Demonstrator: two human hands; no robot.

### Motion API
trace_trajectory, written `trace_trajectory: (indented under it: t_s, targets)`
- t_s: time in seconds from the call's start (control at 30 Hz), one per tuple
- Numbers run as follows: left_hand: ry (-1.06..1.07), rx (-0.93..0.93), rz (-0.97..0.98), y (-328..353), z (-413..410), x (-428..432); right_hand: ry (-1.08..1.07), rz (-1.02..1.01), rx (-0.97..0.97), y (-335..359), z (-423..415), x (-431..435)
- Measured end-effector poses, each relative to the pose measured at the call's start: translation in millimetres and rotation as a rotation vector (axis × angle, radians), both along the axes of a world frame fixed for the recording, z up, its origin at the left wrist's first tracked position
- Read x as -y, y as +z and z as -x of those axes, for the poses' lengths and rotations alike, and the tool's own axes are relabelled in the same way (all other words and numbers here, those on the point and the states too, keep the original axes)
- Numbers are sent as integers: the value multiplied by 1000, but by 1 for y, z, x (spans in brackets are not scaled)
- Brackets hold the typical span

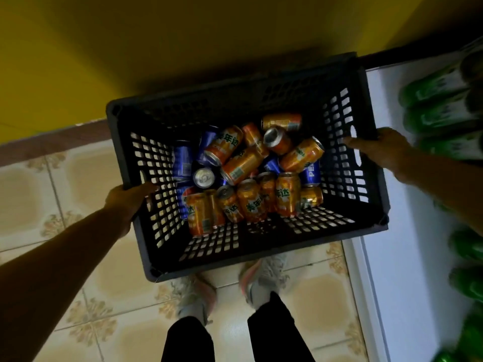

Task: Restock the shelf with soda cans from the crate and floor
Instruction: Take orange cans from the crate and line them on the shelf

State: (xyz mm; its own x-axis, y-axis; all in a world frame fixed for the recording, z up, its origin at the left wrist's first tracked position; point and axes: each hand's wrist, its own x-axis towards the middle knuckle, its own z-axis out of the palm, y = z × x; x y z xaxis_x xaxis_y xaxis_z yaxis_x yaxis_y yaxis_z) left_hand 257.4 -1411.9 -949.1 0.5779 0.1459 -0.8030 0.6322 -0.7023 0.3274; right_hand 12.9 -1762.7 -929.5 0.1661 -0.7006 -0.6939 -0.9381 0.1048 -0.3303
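I hold a dark slatted plastic crate (350,226) in front of me, above the tiled floor. My left hand (128,202) grips its left rim and my right hand (379,150) grips its right rim by the handle slot. Inside lie several orange soda cans (241,165) and several blue soda cans (182,159), jumbled, some upright and some on their sides. The white shelf (400,205) runs along the right, close to the crate's right side.
Green cans (441,116) lie in rows on the white shelf at the right edge. A yellow wall (130,48) rises behind the crate. My two feet in light sneakers (261,280) stand on the patterned beige floor tiles (52,184) below the crate.
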Motion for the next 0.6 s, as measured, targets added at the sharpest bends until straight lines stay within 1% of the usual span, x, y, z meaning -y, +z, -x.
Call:
trace_trajectory:
  t_s: [0.03,0.07,0.1,0.13,0.17,0.2,0.27,0.4,0.43,0.5,0.6]
  targets:
    - [-35,47,-77,8,7,1,93,167,-56,4,2,-11]
    - [-87,110,-139,16,16,0,187,343,-59,10,5,-25]
    - [-168,187,-170,23,26,-2,264,476,-16,16,7,-43]
    - [-270,260,-159,30,39,-3,305,513,56,20,10,-62]
    - [-375,314,-134,34,52,-5,327,456,111,21,12,-80]
    - [-433,357,-98,37,65,-2,342,352,138,19,14,-94]
    - [-416,354,-14,36,92,10,359,124,102,5,18,-115]
    - [-473,120,245,3,136,45,281,-145,25,-38,19,-126]
    - [-467,65,281,-10,144,54,264,-180,14,-54,20,-126]
    - [-460,-8,325,-38,156,68,231,-189,-12,-87,17,-123]
    - [-470,-62,432,-73,168,87,103,-214,-16,-138,9,-115]
